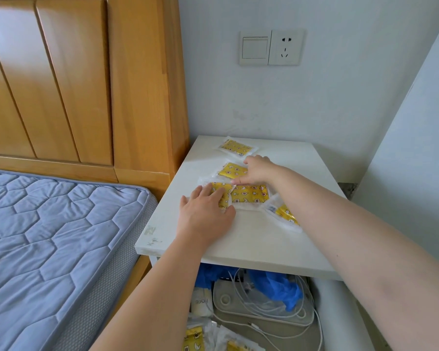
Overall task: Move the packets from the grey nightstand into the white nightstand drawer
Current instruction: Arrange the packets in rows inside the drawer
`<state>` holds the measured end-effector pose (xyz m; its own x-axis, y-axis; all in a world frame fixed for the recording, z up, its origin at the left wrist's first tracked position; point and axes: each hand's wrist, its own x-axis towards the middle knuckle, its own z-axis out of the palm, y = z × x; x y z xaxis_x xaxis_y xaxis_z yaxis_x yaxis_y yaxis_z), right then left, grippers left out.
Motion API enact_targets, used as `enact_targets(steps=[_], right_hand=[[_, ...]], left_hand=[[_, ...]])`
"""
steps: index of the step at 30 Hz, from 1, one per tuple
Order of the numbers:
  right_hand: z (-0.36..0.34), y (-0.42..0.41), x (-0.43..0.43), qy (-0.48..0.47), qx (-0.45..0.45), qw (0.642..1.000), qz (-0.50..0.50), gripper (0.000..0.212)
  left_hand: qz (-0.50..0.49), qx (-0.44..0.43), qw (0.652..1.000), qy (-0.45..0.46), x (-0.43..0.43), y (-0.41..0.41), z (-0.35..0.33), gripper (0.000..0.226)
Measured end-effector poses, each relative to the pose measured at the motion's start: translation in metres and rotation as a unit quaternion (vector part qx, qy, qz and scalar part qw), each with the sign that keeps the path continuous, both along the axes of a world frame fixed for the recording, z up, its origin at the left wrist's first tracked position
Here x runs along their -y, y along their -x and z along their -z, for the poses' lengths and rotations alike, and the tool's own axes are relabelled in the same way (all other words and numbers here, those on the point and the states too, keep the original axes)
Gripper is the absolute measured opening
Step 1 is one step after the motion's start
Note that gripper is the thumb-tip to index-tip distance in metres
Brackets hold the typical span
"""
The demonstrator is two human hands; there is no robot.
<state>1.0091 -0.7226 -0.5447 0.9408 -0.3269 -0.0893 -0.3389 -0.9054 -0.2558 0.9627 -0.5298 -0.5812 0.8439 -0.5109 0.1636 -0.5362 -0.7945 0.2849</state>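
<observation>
The left hand [205, 211] is laid flat, its fingers [219, 195] spread wide and pressed on a yellow packet [222, 192] near the table's left edge. The right hand [256, 171] is laid open over a second packet [230, 171], its fingers touching a third packet [251, 193]; nothing is gripped. A fourth packet [236, 147] is seen at the table's [251, 244] far left corner, a fifth [284, 214] toward the right edge. Moon and star prints are shown; no writing can be read. Below the front edge, an open drawer [345, 315] is filled with cables [271, 300], blue plastic [281, 287] and more packets [195, 338]. A bed [48, 236] stands left; a socket [285, 48] is mounted above.
</observation>
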Motion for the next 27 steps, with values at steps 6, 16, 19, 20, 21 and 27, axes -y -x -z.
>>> enact_targets(steps=[6,16,19,20,21,27], right_hand=[[-0.014,-0.010,-0.018,-0.067,-0.007,0.996,0.063,0.025],[-0.052,0.032,0.007,-0.122,0.224,0.963,0.086,0.038],[-0.055,0.047,0.009,-0.166,0.186,0.967,0.056,0.030],[-0.055,0.052,0.009,-0.173,0.179,0.968,0.043,0.020],[-0.054,0.057,0.010,-0.177,0.165,0.970,0.030,0.016],[-0.062,0.089,0.027,-0.088,0.047,0.995,-0.031,0.035]], left_hand=[[0.022,-0.030,0.999,0.035,-0.004,0.001,-0.002,0.052],[0.027,-0.045,0.998,0.040,-0.005,0.001,-0.003,0.052],[0.047,-0.049,0.996,0.054,-0.005,0.001,-0.004,0.053],[0.055,-0.048,0.995,0.061,-0.005,0.001,-0.004,0.054],[0.062,-0.046,0.995,0.068,-0.006,0.001,-0.004,0.056],[0.075,-0.034,0.993,0.079,-0.007,0.001,-0.005,0.062]])
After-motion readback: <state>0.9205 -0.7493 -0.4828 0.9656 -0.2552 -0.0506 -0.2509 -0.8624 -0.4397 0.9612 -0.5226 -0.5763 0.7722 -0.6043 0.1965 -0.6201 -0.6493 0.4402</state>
